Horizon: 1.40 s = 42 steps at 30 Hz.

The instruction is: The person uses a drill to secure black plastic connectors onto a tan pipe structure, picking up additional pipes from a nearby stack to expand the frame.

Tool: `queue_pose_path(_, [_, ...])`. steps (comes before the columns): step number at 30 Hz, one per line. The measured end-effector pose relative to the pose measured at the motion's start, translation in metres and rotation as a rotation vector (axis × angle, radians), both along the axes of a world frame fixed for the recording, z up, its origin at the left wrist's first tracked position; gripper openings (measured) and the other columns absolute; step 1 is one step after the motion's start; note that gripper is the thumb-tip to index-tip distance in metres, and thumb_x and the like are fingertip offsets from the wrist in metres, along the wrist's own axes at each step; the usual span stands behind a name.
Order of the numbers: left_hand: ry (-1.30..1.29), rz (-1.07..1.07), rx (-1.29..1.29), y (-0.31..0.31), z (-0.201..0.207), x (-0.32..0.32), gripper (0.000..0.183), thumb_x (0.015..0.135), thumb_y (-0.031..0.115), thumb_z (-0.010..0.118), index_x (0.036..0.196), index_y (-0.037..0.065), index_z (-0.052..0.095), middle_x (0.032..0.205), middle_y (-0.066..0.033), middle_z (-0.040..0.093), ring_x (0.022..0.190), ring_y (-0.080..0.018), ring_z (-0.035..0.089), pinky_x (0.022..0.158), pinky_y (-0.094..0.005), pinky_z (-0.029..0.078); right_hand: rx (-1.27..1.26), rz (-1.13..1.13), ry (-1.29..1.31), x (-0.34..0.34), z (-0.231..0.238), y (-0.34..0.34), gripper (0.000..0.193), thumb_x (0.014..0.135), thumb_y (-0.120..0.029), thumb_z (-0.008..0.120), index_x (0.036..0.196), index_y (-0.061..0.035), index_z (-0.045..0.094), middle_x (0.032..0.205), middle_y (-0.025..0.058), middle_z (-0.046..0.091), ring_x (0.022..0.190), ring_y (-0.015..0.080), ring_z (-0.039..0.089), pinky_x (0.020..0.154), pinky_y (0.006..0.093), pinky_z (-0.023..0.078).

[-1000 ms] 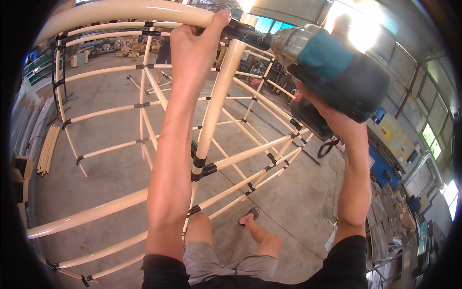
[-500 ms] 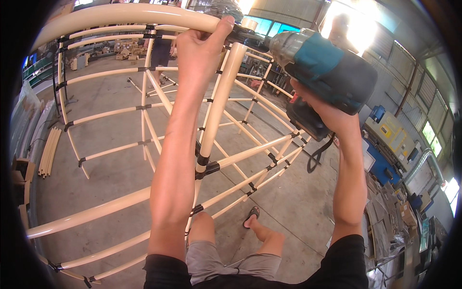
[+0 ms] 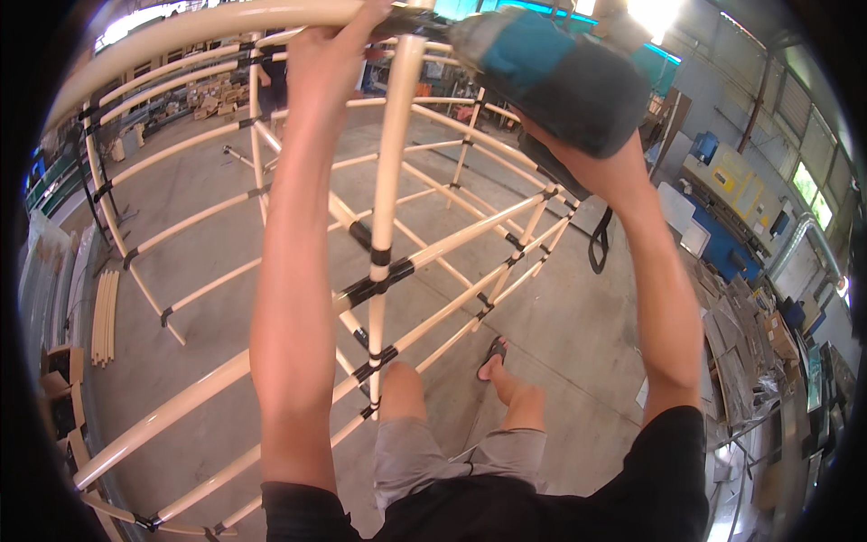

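Observation:
My left hand is closed round the end of a thick cream pipe at the top of the view, its thumb near a dark joint. An upright cream pipe stands just below that joint. In my right hand is a teal and black cordless drill, held by its handle, with its nose pointing left at the joint. The drill's tip and the joint meet near the top edge, too blurred to tell whether they touch. A black wrist strap hangs below the drill.
A frame of cream pipes with black joints surrounds me. Another person stands behind it at the far left. Loose cream pipes lie on the floor at left. Flat scrap and a yellow and blue machine are on the right.
Both hands, the drill and the joint sit higher and further left in the view. The frame has shifted too, as the head view turned. Both grips stay the same.

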<state>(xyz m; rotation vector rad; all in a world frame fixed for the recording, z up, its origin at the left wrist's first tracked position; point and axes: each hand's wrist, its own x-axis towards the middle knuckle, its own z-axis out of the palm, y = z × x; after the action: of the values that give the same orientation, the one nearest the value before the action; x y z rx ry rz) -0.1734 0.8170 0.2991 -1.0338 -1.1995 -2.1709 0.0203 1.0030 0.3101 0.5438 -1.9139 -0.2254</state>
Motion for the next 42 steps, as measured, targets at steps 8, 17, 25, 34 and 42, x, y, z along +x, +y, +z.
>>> queue_pose_path(8, [0.110, -0.092, -0.022, 0.015, 0.005, 0.003, 0.030, 0.086, 0.026, 0.071, 0.089, -0.004, 0.072, 0.079, -0.0082, 0.071, 0.073, -0.0126, 0.062, 0.064, -0.0289, 0.047, -0.795, -0.192, -0.289, 0.023, 0.020, -0.025, 0.024, 0.076, -0.023, 0.081, 0.091, -0.0047, 0.074, 0.080, 0.0010, 0.067, 0.071, 0.0100, 0.060, 0.068, 0.0260, 0.048])
queue_pose_path(17, [0.143, -0.055, 0.022, -0.039, -0.090, 0.028, 0.032, 0.077, 0.024, 0.072, 0.097, -0.001, 0.069, 0.082, -0.0152, 0.069, 0.073, -0.0260, 0.067, 0.066, -0.0384, 0.052, -1.117, -0.098, -0.106, 0.114, -0.147, -0.050, 0.013, 0.086, -0.014, 0.070, 0.089, -0.0020, 0.067, 0.076, 0.0012, 0.058, 0.070, 0.0109, 0.052, 0.068, 0.0248, 0.042])
queue_pose_path(25, [-0.098, -0.361, -1.048, -0.286, -0.351, 0.145, 0.036, 0.091, 0.034, 0.062, 0.106, 0.003, 0.069, 0.097, -0.0170, 0.070, 0.087, -0.0279, 0.066, 0.077, -0.0387, 0.051, -1.733, 0.011, -0.144, 0.204, -0.367, -0.160, 0.015, 0.089, -0.008, 0.066, 0.101, 0.0017, 0.064, 0.072, 0.0014, 0.050, 0.065, 0.0106, 0.045, 0.062, 0.0251, 0.037])
queue_pose_path(34, [-1.105, 0.596, -1.832, -0.681, -0.410, 0.275, 0.042, 0.086, 0.036, 0.064, 0.113, 0.004, 0.064, 0.113, -0.0184, 0.066, 0.102, -0.0338, 0.064, 0.088, -0.0435, 0.050, -1.944, -0.225, 0.117, 0.308, -0.396, -0.269, 0.007, 0.088, -0.006, 0.067, 0.090, 0.0005, 0.065, 0.073, 0.0024, 0.053, 0.065, 0.0120, 0.046, 0.061, 0.0268, 0.040])
queue_pose_path(42, [-0.786, 0.110, -0.955, -0.736, -0.428, 0.195, 0.060, 0.068, 0.000, 0.082, 0.123, 0.001, 0.058, 0.116, -0.0099, 0.066, 0.112, -0.0222, 0.061, 0.094, -0.0367, 0.051, -1.905, -0.201, 0.115, 0.337, -0.432, -0.363, 0.019, 0.088, -0.006, 0.068, 0.106, -0.0002, 0.065, 0.077, 0.0020, 0.056, 0.066, 0.0109, 0.051, 0.061, 0.0243, 0.042])
